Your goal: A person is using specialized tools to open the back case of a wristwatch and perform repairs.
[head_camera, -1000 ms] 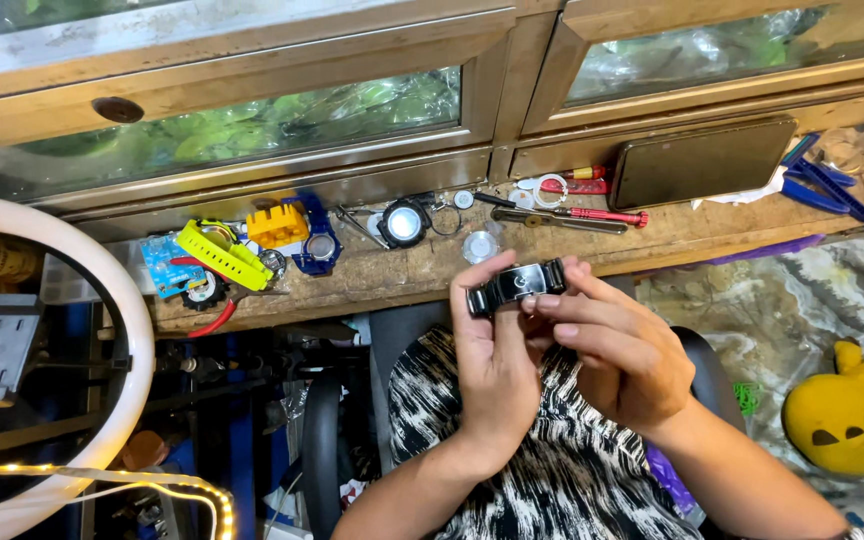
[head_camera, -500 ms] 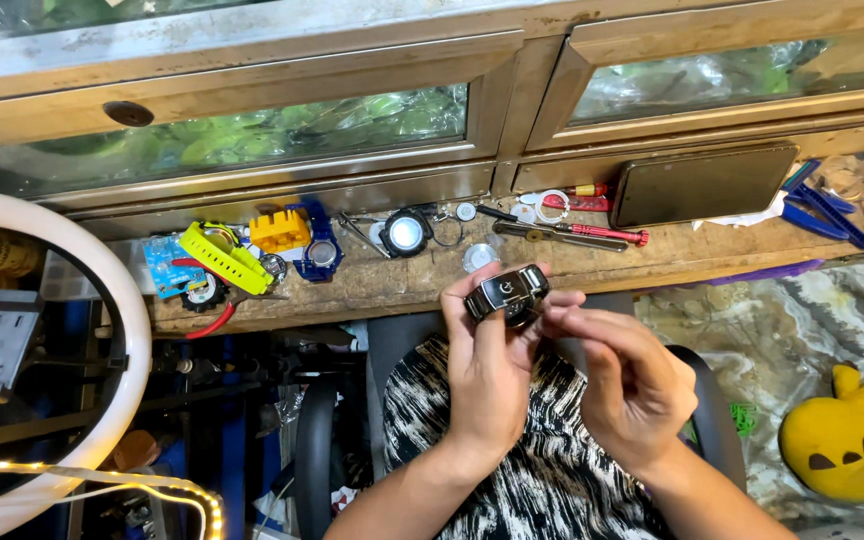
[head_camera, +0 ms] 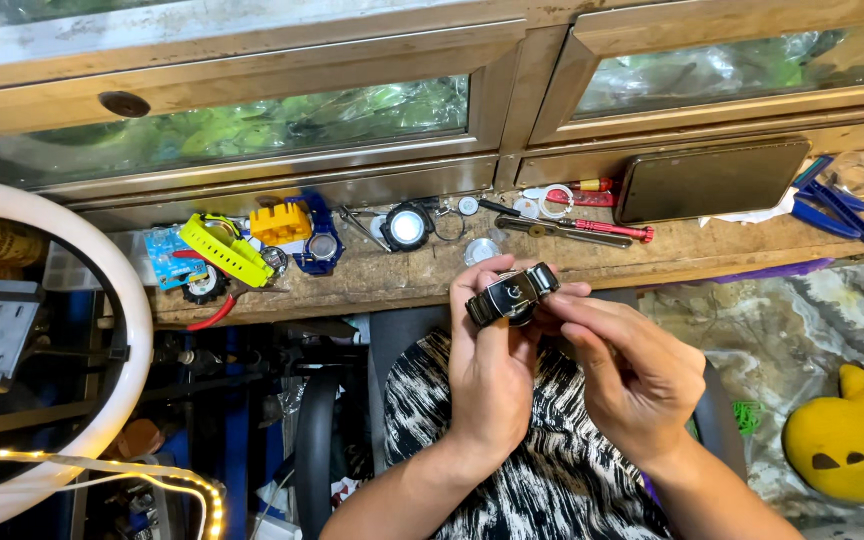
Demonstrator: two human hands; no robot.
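Head view, looking down at a narrow wooden workbench ledge (head_camera: 422, 285) that crosses the middle of the frame below glazed wooden cabinet doors (head_camera: 252, 110). Just below centre, the left hand (head_camera: 492, 375) and the right hand (head_camera: 632, 370) meet over the lap and together hold a small watch with a dark band and a polished metal clasp (head_camera: 512, 293), raised just in front of the ledge's near edge. The watch lies tilted, its upper right end higher; the glossy dark and silver surfaces catch the light, and the dial cannot be made out. The left hand's fingers are curled shut around the watch from the left and below, thumb alongside; the right hand's fingertips pinch the same piece from the right, so both hands are clamped on it and touch each other. On the ledge, at left of centre, lie a bright yellow-green rubber strap (head_camera: 224, 250), a yellow plastic block (head_camera: 280, 222) and a blue watch-holder tool (head_camera: 318, 240); near the centre stands a round black magnifier with a lit lens (head_camera: 407, 227). Further right lie a red-handled screwdriver (head_camera: 607, 231), a dark rectangular phone (head_camera: 712, 180) and blue-handled pliers (head_camera: 832, 205). A white ring light (head_camera: 117, 300) curves along the left edge, and a yellow plush toy (head_camera: 852, 440) sits at lower right.
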